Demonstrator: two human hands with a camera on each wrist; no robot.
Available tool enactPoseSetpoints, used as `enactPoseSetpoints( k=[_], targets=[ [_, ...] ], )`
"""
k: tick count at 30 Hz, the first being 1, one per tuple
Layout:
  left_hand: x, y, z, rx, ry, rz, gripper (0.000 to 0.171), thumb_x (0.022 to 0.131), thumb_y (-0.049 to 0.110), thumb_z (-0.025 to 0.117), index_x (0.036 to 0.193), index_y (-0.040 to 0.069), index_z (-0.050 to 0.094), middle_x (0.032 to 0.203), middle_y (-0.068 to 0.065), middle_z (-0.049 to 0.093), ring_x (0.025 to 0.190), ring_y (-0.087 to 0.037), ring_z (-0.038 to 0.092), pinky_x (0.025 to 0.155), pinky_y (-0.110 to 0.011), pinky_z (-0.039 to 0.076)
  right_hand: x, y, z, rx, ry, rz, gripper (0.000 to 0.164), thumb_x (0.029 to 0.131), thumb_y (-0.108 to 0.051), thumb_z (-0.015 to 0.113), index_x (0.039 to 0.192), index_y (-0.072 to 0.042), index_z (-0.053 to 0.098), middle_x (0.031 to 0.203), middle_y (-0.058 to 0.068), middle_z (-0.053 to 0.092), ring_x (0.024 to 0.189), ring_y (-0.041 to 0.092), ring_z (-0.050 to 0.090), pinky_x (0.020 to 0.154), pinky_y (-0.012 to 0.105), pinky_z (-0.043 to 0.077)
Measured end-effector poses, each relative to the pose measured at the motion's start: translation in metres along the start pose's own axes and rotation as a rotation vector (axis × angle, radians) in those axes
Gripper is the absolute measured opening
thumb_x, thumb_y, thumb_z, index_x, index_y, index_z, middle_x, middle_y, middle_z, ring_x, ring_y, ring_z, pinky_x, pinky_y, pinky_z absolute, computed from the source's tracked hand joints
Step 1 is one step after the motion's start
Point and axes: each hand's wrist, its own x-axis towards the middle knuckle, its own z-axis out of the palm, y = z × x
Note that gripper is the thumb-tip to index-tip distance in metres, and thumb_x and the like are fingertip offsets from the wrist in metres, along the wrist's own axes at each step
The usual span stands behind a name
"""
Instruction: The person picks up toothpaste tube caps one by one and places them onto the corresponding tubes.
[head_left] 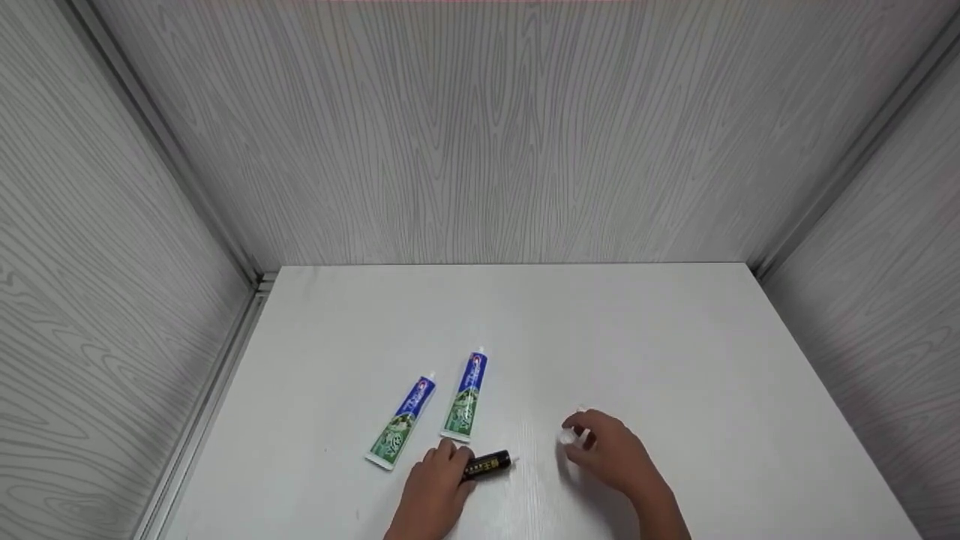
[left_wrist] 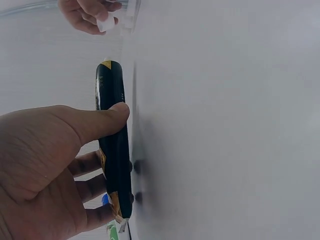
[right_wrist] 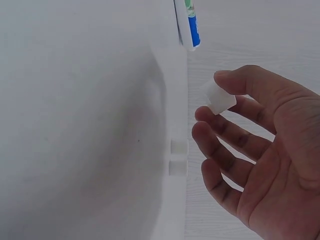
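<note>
My left hand [head_left: 435, 484] grips a black toothpaste tube [head_left: 487, 464] with gold print, thumb on one side and fingers on the other. The tube lies roughly level, its bare white nozzle [head_left: 515, 459] pointing right. Between the thumb and fingers of my right hand [head_left: 615, 454] is a small white cap [right_wrist: 219, 98], held above the table. Two more white caps, one [right_wrist: 178, 168] beside the other [right_wrist: 179, 146], stand on the tabletop close to that hand. A gap separates the pinched cap from the nozzle.
Two blue-and-green toothpaste tubes lie on the white table [head_left: 675, 337]: one [head_left: 401, 424] at the left, the other [head_left: 464, 397] just beyond my left hand. Grey wood-grain panels rise behind the table [head_left: 480, 135] and on both sides.
</note>
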Motion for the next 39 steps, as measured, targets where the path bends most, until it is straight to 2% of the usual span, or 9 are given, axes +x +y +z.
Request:
enactPoseSetpoints(
  k=[5,8,15,22,28,32,39],
  targets=[
    [0.0,0.003,-0.004,-0.018,0.025,0.012,0.036,0.094,0.025,0.082,0.125,0.011,0.07,0.11,-0.002,0.06,0.094,-0.019,0.06,0.075,-0.042,0.051,-0.004,-0.004,0.001,-0.006,0.024,-0.022,0.028,0.092,-0.022,0.081,0.12,-0.016,0.076,0.105,-0.007,0.071,0.082,0.01,0.06,0.069,0.026,0.047],
    [0.0,0.003,-0.004,-0.031,0.049,0.042,0.035,0.094,0.025,0.081,0.125,0.011,0.071,0.111,-0.002,0.061,0.097,-0.02,0.062,0.076,-0.043,0.052,-0.006,-0.006,0.001,-0.009,0.034,-0.03,0.029,0.092,-0.023,0.082,0.119,-0.016,0.074,0.103,-0.007,0.071,0.079,0.009,0.06,0.068,0.026,0.047],
    [-0.001,0.005,-0.006,-0.057,0.11,0.122,0.032,0.095,0.023,0.081,0.124,0.013,0.072,0.111,0.001,0.062,0.097,-0.017,0.062,0.08,-0.041,0.054,-0.011,-0.01,0.001,0.007,0.034,-0.018,0.025,0.091,-0.028,0.083,0.103,-0.021,0.062,0.094,-0.013,0.067,0.076,0.005,0.06,0.065,0.026,0.047],
    [-0.003,0.01,-0.008,-0.09,0.208,0.166,0.03,0.095,0.021,0.081,0.123,0.015,0.073,0.112,0.002,0.064,0.1,-0.014,0.063,0.087,-0.041,0.056,-0.016,-0.013,0.002,0.037,0.018,-0.079,0.022,0.093,-0.03,0.083,0.104,-0.023,0.066,0.097,-0.014,0.069,0.08,0.005,0.063,0.071,0.027,0.05],
    [-0.003,0.011,-0.01,-0.135,0.203,0.173,0.031,0.095,0.023,0.081,0.124,0.016,0.073,0.113,0.003,0.064,0.098,-0.013,0.06,0.086,-0.042,0.053,-0.017,-0.013,0.001,0.112,-0.071,-0.154,0.028,0.1,-0.035,0.075,0.12,-0.015,0.074,0.105,-0.01,0.072,0.086,0.004,0.065,0.08,0.035,0.056],
    [-0.004,0.012,-0.011,-0.169,0.199,0.182,0.031,0.095,0.023,0.08,0.125,0.016,0.074,0.112,0.003,0.062,0.097,-0.013,0.059,0.085,-0.043,0.052,-0.019,-0.014,0.001,0.153,-0.087,-0.184,0.033,0.102,-0.037,0.073,0.124,-0.013,0.073,0.11,-0.008,0.073,0.087,0.004,0.065,0.084,0.038,0.056],
    [-0.006,0.013,-0.013,-0.181,0.216,0.218,0.031,0.096,0.024,0.08,0.125,0.016,0.073,0.113,0.003,0.061,0.099,-0.013,0.058,0.087,-0.043,0.052,-0.021,-0.019,0.0,0.195,-0.068,-0.212,0.025,0.098,-0.034,0.078,0.119,-0.022,0.072,0.112,-0.008,0.073,0.085,0.005,0.067,0.085,0.04,0.056]
  ],
)
